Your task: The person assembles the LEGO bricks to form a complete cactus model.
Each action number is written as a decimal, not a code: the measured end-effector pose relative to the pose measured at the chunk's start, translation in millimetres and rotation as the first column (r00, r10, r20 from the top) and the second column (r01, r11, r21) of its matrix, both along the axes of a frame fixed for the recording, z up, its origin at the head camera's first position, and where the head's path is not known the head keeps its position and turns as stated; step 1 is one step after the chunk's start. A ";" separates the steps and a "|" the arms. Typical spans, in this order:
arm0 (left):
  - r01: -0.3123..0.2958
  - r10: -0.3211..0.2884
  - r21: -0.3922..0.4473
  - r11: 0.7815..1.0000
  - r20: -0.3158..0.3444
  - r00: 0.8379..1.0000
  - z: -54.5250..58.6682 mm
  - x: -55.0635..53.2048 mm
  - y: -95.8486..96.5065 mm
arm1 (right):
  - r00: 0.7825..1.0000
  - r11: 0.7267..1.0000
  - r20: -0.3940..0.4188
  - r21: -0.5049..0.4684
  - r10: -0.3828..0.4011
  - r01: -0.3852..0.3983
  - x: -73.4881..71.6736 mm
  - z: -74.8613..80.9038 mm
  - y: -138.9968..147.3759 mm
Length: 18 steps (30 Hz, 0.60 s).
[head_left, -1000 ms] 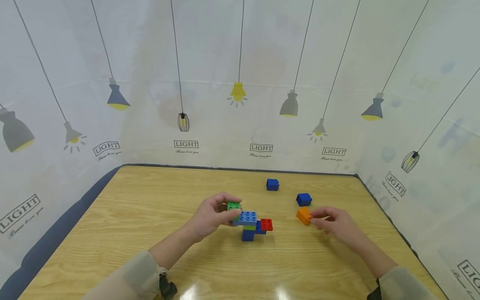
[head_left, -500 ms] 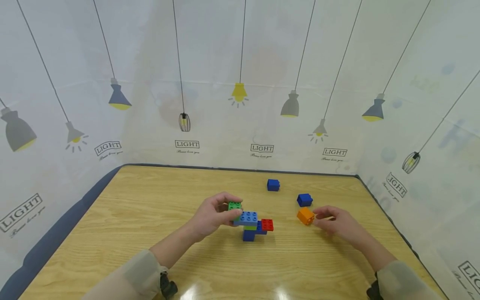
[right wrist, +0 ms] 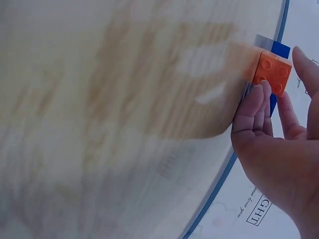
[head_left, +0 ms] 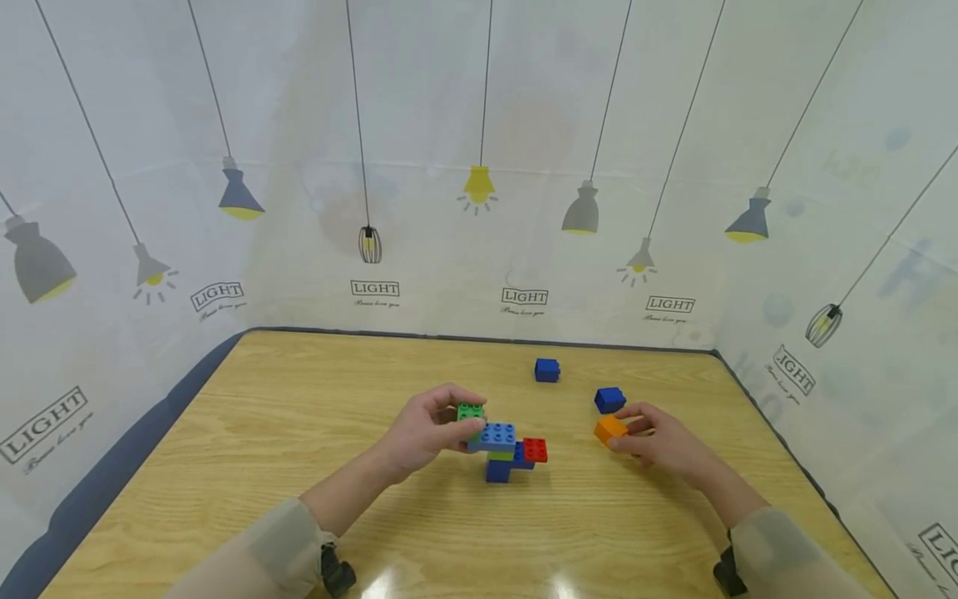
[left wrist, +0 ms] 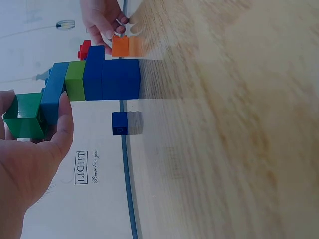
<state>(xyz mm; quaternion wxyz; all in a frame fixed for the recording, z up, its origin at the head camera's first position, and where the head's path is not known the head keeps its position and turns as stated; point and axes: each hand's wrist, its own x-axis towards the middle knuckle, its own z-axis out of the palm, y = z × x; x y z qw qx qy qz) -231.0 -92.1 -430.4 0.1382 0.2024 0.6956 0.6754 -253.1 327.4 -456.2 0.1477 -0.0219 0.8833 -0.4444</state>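
Observation:
At the table's middle stands a stack of toy building bricks (head_left: 497,437): dark blue at the bottom, then lime, light blue, and green on top, with a red brick (head_left: 535,449) out to the right. My left hand (head_left: 422,433) grips the stack by its green brick (left wrist: 27,115), thumb in front and fingers behind. To the right, my right hand (head_left: 666,445) has thumb and fingers about an orange brick (head_left: 609,430) that sits on the table. The right wrist view shows the brick's studs facing the camera, fingertips (right wrist: 264,88) at its lower edge.
One dark blue brick (head_left: 609,399) lies just behind the orange one. Another blue brick (head_left: 547,370) lies farther back, left of it. The wooden table (head_left: 314,374) ends at a wall covering (head_left: 419,166) printed with lamps.
My right hand drew slightly back from the orange brick, then moved left so that its thumb and fingers come around it. The left hand and the stack hold still.

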 end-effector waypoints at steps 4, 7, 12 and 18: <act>0.006 -0.006 0.000 1.000 0.004 1.000 0.0 0.1 1.2 | 1.000 0.999 -0.004 0.044 0.001 -0.001 -3.0 -3.9 0.2; 0.007 -0.007 0.002 1.000 0.005 1.000 0.3 0.1 1.8 | 1.000 0.998 -0.007 0.060 0.010 -0.010 -3.8 -5.6 0.8; 0.004 -0.004 0.000 1.000 0.002 1.000 0.1 0.6 1.0 | 0.999 0.998 0.008 0.039 0.046 -0.046 -3.7 -5.9 2.1; 0.010 -0.010 -0.001 1.000 -0.003 1.000 0.6 1.0 -0.1 | 0.998 0.998 0.022 0.029 0.053 -0.054 -5.1 -5.9 1.6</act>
